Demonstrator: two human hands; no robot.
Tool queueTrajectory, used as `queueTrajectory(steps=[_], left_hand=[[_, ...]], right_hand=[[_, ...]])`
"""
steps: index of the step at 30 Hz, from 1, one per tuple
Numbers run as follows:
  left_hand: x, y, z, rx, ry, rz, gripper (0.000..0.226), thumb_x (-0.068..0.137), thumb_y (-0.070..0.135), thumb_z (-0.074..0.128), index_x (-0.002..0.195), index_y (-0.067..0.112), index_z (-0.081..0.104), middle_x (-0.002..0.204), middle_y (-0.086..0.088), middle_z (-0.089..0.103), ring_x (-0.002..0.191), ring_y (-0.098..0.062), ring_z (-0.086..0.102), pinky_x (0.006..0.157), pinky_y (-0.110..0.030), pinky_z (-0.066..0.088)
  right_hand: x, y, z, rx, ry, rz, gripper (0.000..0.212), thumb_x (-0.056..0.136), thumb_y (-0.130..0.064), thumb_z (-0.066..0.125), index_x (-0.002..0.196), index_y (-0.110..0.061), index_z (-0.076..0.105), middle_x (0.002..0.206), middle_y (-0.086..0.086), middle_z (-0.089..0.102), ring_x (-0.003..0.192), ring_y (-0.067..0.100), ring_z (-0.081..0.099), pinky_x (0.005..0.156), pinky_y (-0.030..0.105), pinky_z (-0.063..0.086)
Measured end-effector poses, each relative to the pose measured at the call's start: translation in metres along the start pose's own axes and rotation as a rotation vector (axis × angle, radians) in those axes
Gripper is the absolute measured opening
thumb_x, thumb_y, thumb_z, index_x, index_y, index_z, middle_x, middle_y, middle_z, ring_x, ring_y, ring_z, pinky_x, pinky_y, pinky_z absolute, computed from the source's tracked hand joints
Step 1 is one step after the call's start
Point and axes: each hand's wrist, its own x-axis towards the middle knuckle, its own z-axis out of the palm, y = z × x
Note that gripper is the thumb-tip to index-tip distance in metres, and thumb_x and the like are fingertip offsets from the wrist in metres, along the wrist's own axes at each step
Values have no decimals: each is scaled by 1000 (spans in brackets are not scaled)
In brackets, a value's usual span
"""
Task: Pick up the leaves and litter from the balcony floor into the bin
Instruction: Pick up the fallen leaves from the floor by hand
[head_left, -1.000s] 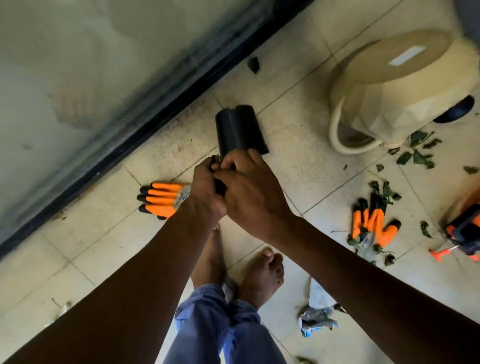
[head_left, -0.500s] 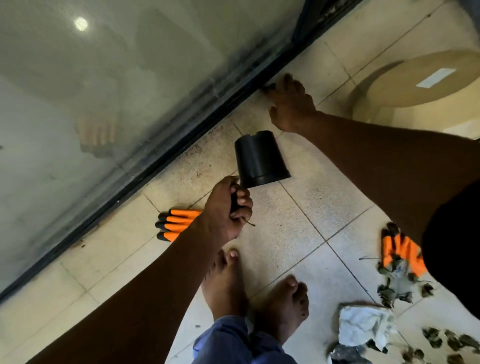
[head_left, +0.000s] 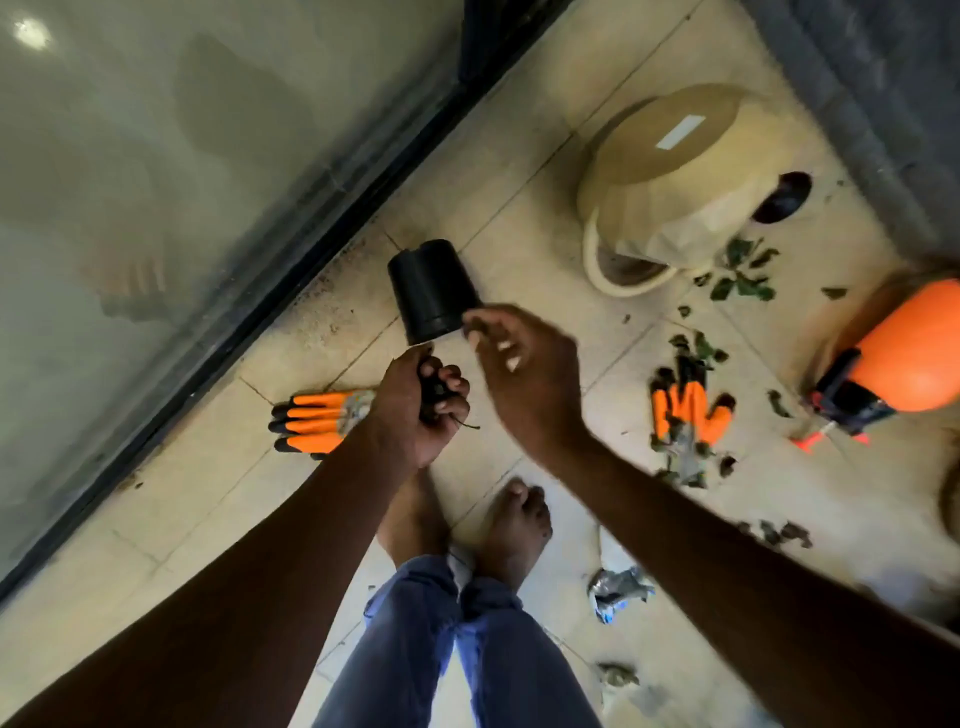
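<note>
My left hand (head_left: 415, 400) is a closed fist around a clump of dark leaves, with a thin stem sticking out to the right. Just right of it, my right hand (head_left: 524, 369) hovers blurred, pinching a small dark leaf (head_left: 471, 327) at its fingertips beside the mouth of a black pot (head_left: 431, 286) that lies on its side on the tiles. Green leaf scraps (head_left: 740, 278) lie scattered on the floor to the right. A crumpled wrapper (head_left: 618, 590) sits near my right foot.
A cream tub (head_left: 670, 197) lies tipped over at the upper right. Orange gloves lie left (head_left: 317, 421) and right (head_left: 685, 410) of my hands, the right one among leaves. An orange sprayer (head_left: 904, 353) stands far right. A glass sliding door (head_left: 182, 182) borders the left.
My right hand reached up to the door track, took the dark leaf there and came back beside my left hand. The left fist stayed shut in place.
</note>
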Motion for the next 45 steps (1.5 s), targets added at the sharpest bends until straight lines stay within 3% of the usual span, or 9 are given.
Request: queueTrajectory(steps=[10, 16, 20, 28, 32, 35, 39, 43, 45], left_hand=[[-113, -80, 52, 209, -39, -74, 57, 103, 36, 43, 49, 18, 47, 46, 0, 43, 40, -15, 49, 56, -27, 37], [-106, -107, 61, 403, 80, -6, 42, 101, 31, 46, 61, 22, 35, 47, 1, 37, 44, -13, 43, 50, -25, 36], [-65, -122, 53, 450, 37, -70, 39, 102, 26, 41, 64, 23, 34, 44, 7, 37, 31, -4, 36, 28, -12, 21], [20, -167, 7, 763, 97, -177, 42, 102, 28, 45, 62, 23, 38, 45, 7, 36, 29, -6, 30, 28, -11, 19], [54, -168, -16, 782, 128, -200, 42, 102, 29, 46, 62, 23, 39, 46, 7, 37, 30, -6, 30, 29, -11, 19], [68, -163, -26, 823, 164, -202, 40, 101, 27, 47, 61, 23, 38, 48, 7, 35, 32, -6, 29, 29, -13, 17], [68, -155, -28, 879, 213, -176, 40, 99, 27, 50, 61, 23, 39, 52, 6, 35, 35, -5, 29, 31, -13, 15], [60, -152, -21, 908, 233, -185, 41, 99, 27, 51, 60, 23, 40, 53, 6, 36, 35, -5, 28, 32, -13, 14], [59, -150, -12, 923, 212, -193, 40, 99, 27, 52, 60, 23, 40, 53, 6, 36, 35, -5, 28, 33, -13, 14]], right_hand=[[-127, -51, -71, -439, 51, -22, 16, 83, -22, 57, 79, -22, 73, 83, -4, 65, 84, 19, 53, 69, 34, 51], [-157, -29, -97, -130, 117, 129, 31, 84, -25, 48, 107, -34, 66, 109, -13, 61, 101, 12, 59, 79, 43, 54], [-174, 63, -111, -57, 405, 356, 31, 77, -14, 56, 103, -27, 68, 99, -5, 67, 84, 16, 66, 74, 38, 55], [-147, 269, -121, -363, 169, 717, 48, 96, -32, 59, 142, -21, 48, 130, 11, 62, 119, 33, 60, 85, 37, 50], [-109, 320, -101, 394, 370, 296, 75, 103, -10, 54, 160, -16, 6, 157, 18, 40, 141, 35, 46, 111, 49, 44], [-92, 340, -95, 641, 549, 296, 70, 101, 14, 40, 154, -22, 13, 152, 18, 47, 136, 40, 50, 110, 58, 43], [-98, 321, -91, 176, 540, 457, 44, 107, -6, 37, 150, -15, 39, 130, 1, 67, 119, 23, 66, 94, 37, 55], [-124, 295, -69, -259, 393, 574, 11, 92, -18, 61, 86, -23, 67, 83, -3, 71, 77, 17, 67, 69, 39, 59], [-125, 291, -67, -307, 323, 518, 8, 90, -23, 63, 98, -24, 65, 96, -1, 69, 86, 21, 68, 69, 34, 55]])
